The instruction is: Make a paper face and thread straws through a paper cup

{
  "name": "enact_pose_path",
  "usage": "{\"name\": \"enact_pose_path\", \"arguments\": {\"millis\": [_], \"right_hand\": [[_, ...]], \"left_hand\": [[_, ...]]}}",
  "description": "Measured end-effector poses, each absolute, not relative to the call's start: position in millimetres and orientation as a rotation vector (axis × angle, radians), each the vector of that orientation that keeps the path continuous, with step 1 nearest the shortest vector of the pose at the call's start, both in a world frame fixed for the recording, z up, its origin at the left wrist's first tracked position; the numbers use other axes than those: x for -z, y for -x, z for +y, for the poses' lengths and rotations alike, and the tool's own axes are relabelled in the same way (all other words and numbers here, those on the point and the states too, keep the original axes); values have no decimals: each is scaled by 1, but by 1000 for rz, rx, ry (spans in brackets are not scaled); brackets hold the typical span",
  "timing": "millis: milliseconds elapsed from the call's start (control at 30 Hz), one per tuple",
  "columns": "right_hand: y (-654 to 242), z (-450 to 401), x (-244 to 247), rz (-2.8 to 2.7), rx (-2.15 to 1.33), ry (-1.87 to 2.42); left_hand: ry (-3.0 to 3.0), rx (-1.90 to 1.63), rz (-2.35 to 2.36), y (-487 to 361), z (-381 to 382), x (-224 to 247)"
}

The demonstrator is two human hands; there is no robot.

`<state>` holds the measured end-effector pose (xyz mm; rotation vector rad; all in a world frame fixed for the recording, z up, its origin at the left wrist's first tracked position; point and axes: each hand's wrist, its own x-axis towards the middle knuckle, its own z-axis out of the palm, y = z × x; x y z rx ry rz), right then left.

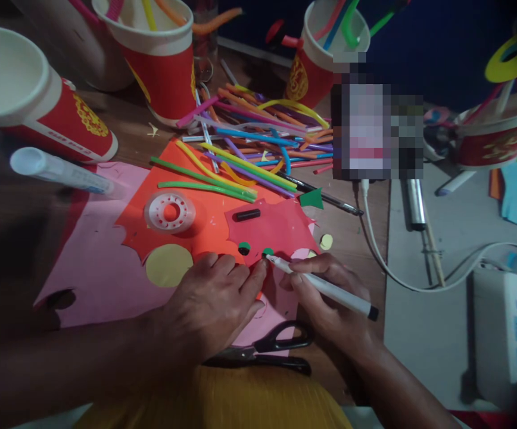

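My right hand (330, 292) is closed round a white marker (330, 292) with a black end, its tip touching a small green and black piece (267, 254). My left hand (223, 292) lies spread on the orange and pink sheets, its index fingertip beside that piece. Another green and black piece (243, 248) is on the red sheet (276, 226), below a black marker cap (246, 215). A yellow circle (169, 266) lies left of my left hand on the pink sheet (102, 256). Black scissors (262, 348) rest below my hands.
Red paper cups (164, 71) stand at the back, near a pile of coloured sticks (258, 137). A tape roll (170, 213) sits on the orange sheet. At the right are a white cable (374, 250), a white power box (504, 328) and a blurred-out device (366, 131).
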<state>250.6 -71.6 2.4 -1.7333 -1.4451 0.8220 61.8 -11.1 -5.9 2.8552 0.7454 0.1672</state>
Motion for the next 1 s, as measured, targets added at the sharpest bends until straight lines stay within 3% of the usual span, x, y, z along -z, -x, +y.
{"name": "enact_pose_path", "arguments": {"millis": [1000], "right_hand": [[-254,-75,-1,-1546,-686,1735]], "left_hand": [[-2846,-180,703,-62,-8,7]]}}
